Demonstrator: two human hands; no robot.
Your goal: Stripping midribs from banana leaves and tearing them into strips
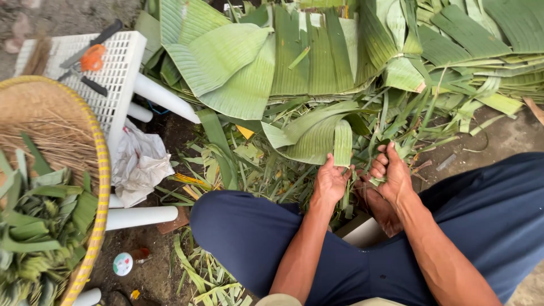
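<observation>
Near centre, two hands: left hand (330, 182) pinching one folded green leaf strip (342, 143), ribbed and matte; right hand (392, 173) fisted on thin strips (378, 148).

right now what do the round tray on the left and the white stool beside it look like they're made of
Round tray: looks like woven bamboo or rattan, matte tan, with a yellow-bound rim and a visible weave.
White stool: looks like moulded plastic, smooth, with a perforated grid top and tube legs.
Strip in the left hand: green leaf, ribbed.
</observation>
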